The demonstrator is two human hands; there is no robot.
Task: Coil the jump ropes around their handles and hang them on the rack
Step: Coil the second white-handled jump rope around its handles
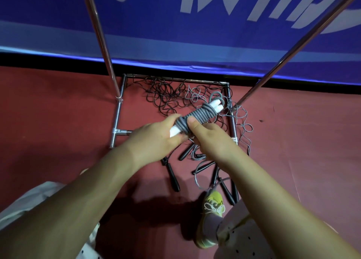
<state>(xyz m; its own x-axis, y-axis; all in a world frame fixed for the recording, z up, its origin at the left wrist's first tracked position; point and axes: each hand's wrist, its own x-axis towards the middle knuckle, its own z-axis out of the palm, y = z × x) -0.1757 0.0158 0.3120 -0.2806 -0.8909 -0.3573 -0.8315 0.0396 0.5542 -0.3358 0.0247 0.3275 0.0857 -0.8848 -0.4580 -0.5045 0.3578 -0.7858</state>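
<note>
A grey jump rope [201, 114] is wound in tight turns around its two white handles, which lie side by side. My left hand [156, 137] grips the near end of the bundle. My right hand [209, 135] pinches the coils from the right, thumb on top. The bundle is held above the foot of the metal rack [118, 112]. Loose black rope [166, 94] and thin grey rope [242, 122] lie tangled on the floor inside the rack's base. Several black handles [173, 178] lie below my hands.
Two shiny rack poles [97, 30] rise left and right toward the camera. A blue banner [175, 34] hangs behind the rack. The floor is red. My foot in a yellow-green shoe [212, 215] stands near the black handles at lower right.
</note>
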